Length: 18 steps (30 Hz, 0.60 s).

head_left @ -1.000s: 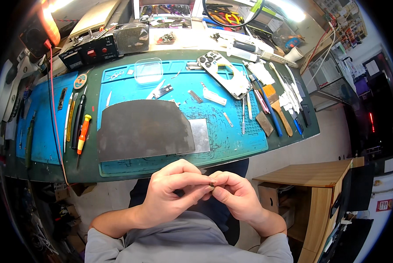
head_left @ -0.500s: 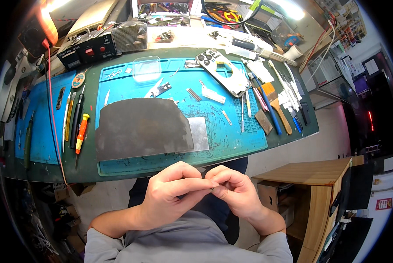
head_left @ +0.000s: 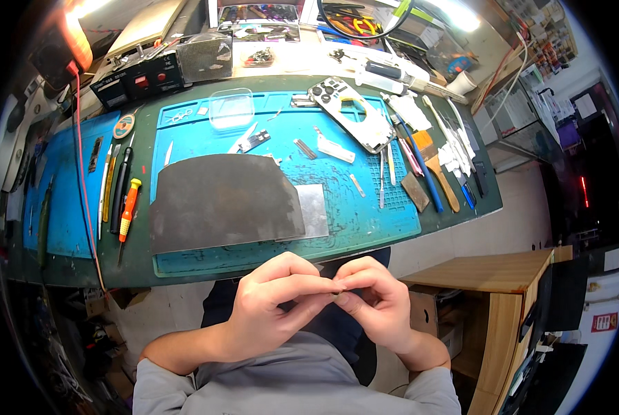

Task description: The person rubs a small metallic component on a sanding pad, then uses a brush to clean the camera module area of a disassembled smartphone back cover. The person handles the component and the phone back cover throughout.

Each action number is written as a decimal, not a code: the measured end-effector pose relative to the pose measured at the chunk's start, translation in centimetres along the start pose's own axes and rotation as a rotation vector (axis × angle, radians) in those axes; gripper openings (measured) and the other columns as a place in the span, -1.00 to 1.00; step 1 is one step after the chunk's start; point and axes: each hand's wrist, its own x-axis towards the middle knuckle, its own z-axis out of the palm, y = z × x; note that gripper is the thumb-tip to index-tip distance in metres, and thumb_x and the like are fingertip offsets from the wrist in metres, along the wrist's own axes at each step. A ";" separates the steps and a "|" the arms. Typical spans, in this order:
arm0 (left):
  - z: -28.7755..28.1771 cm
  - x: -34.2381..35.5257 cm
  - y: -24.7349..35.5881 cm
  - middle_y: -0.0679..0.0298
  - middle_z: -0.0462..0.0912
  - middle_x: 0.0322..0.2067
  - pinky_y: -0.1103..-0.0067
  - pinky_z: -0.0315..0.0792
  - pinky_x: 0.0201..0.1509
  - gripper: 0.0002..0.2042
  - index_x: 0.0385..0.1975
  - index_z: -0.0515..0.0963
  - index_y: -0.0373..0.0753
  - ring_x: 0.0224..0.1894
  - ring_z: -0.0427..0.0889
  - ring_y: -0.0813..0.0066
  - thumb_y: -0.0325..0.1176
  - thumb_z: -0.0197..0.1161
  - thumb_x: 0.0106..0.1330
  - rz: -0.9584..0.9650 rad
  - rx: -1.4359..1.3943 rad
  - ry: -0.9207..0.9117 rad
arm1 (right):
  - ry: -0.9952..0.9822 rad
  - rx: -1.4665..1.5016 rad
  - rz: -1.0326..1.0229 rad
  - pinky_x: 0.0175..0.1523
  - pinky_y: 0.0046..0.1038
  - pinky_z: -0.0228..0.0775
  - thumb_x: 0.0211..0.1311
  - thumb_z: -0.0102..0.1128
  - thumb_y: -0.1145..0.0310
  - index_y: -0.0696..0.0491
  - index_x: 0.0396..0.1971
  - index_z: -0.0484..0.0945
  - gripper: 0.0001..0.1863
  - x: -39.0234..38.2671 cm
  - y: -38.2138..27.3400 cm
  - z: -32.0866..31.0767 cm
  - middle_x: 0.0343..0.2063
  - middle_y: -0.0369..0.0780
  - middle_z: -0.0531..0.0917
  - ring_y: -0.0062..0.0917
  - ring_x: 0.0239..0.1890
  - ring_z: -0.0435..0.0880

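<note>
In front of my body, off the near edge of the bench, my left hand (head_left: 275, 304) and my right hand (head_left: 378, 304) meet fingertip to fingertip. Both are closed in a pinch. Between the fingertips shows a tiny dark piece (head_left: 338, 294), mostly hidden and too small to name. Beyond my hands, a dark grey sheet (head_left: 223, 204) with a curved upper edge lies on the blue work mat (head_left: 385, 225). Partly under its right side is a shiny metal plate (head_left: 314, 211).
A yellow-and-orange screwdriver (head_left: 129, 211) lies left of the sheet. A clear plastic box (head_left: 231, 109) and a device frame (head_left: 351, 114) with round lens openings sit farther back. Brushes, including a wooden-handled brush (head_left: 442, 183), lie at right. A wooden cabinet (head_left: 482, 270) stands right of me.
Both hands stay together with their fingertips meeting. My right hand's fingers have shifted slightly, and a little more of the tiny piece shows between the fingertips.
</note>
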 end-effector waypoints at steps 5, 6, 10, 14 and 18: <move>0.1 -0.4 -0.1 0.29 0.69 -0.21 0.64 0.54 -0.37 -0.70 0.04 0.84 -0.18 -0.34 0.67 0.63 -0.62 0.50 0.35 -0.142 -0.164 -0.011 | 0.058 -0.269 -0.165 -0.03 -0.54 0.59 0.32 0.51 0.68 0.16 0.01 0.70 -0.70 -0.3 -0.2 0.2 -0.02 -0.12 0.66 -0.54 -0.08 0.68; 0.1 -0.5 -0.1 0.29 0.69 -0.21 0.64 0.54 -0.37 -0.71 0.05 0.84 -0.19 -0.34 0.67 0.63 -0.61 0.50 0.36 -0.146 -0.178 -0.005 | 0.066 -0.272 -0.167 -0.03 -0.54 0.59 0.31 0.52 0.68 0.16 0.00 0.70 -0.69 -0.4 -0.2 0.3 -0.02 -0.12 0.66 -0.54 -0.08 0.68; 0.3 -0.7 -0.2 0.28 0.70 -0.19 0.67 0.55 -0.36 -0.74 0.06 0.83 -0.22 -0.34 0.69 0.65 -0.59 0.47 0.41 -0.169 -0.236 0.009 | 0.096 -0.264 -0.135 -0.03 -0.56 0.58 0.28 0.53 0.70 0.16 -0.03 0.69 -0.69 -0.7 -0.3 0.6 -0.02 -0.13 0.66 -0.55 -0.09 0.68; 0.3 -0.8 -0.2 0.27 0.70 -0.17 0.68 0.57 -0.36 -0.76 0.06 0.83 -0.25 -0.35 0.70 0.67 -0.58 0.45 0.45 -0.205 -0.302 0.014 | 0.102 -0.258 -0.153 -0.02 -0.58 0.58 0.28 0.51 0.74 0.16 -0.05 0.66 -0.69 -0.8 -0.3 1.0 0.00 -0.13 0.64 -0.59 -0.08 0.67; 0.2 -0.8 -0.1 0.26 0.70 -0.16 0.68 0.59 -0.35 -0.77 0.05 0.82 -0.26 -0.36 0.70 0.67 -0.57 0.44 0.45 -0.206 -0.310 0.007 | 0.075 -0.179 -0.110 0.00 -0.58 0.60 0.29 0.47 0.77 0.17 -0.02 0.62 -0.67 -1.0 -0.2 1.1 0.03 -0.11 0.62 -0.61 -0.08 0.67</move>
